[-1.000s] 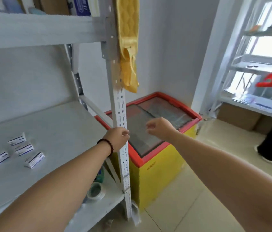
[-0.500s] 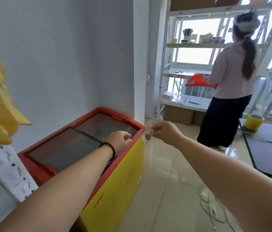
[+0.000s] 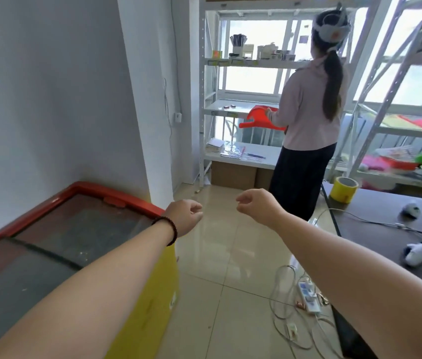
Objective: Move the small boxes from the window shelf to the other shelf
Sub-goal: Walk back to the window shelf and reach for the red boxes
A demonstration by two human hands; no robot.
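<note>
At the lower left of the frame a chest freezer [image 3: 116, 203] with a red rim and yellow side is sitting against the wall. The left hand [image 3: 185, 216], a dark bead bracelet [image 3: 168, 230] on its wrist, is hanging over the freezer's far corner with fingers loosely curled — holding nothing. Just right of it, at centre frame, the right hand [image 3: 255, 204] is hovering over the tiled floor, fingers bent in a narrow pinch, also empty. Above them, in the upper middle, the window shelf [image 3: 241, 106] is carrying two small boxes [image 3: 229, 106] on its middle board. To the right another person [image 3: 308, 112] is standing at that shelf, gripping a red tray [image 3: 259, 120]. At far right, a yellow tape roll [image 3: 344, 189] is resting on a dark table [image 3: 386, 229].
</note>
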